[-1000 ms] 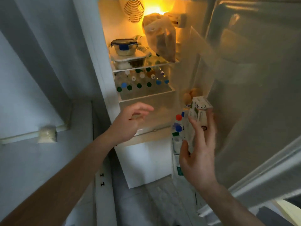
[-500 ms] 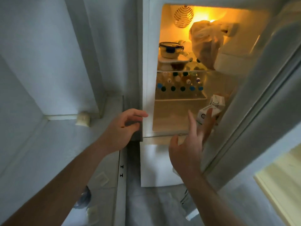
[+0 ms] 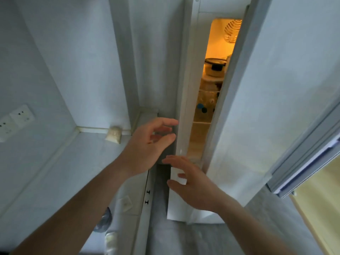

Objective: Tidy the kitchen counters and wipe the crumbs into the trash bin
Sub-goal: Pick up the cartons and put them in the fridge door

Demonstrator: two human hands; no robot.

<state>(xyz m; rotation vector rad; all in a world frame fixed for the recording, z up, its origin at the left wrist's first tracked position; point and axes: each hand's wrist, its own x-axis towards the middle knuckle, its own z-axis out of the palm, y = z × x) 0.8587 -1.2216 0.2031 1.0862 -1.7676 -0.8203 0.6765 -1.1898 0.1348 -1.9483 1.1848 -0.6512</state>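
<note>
A pale kitchen corner fills the view, with a white counter (image 3: 55, 162) running along the wall at 9 o'clock and a fridge (image 3: 184, 107) standing at 12 o'clock. Nearest, at 6 o'clock, the right hand (image 3: 193, 183) hangs in front of the fridge's lower front, fingers spread and holding nothing. Just beyond it, the left hand (image 3: 149, 146) hovers by the fridge's edge, fingers loosely curled, also holding nothing. Farther off at 10 o'clock, 1 small pale bag (image 3: 113, 134) sits on the counter against the wall, with sockets (image 3: 14, 120) at 9 o'clock. At 1 o'clock the fridge door (image 3: 266, 107) stands only narrowly ajar, a lidded container (image 3: 215, 68) lit inside. Putting-away looks nearly finished; wiping crumbs seems not yet begun, and neither crumbs, cloth nor trash bin is in view.
</note>
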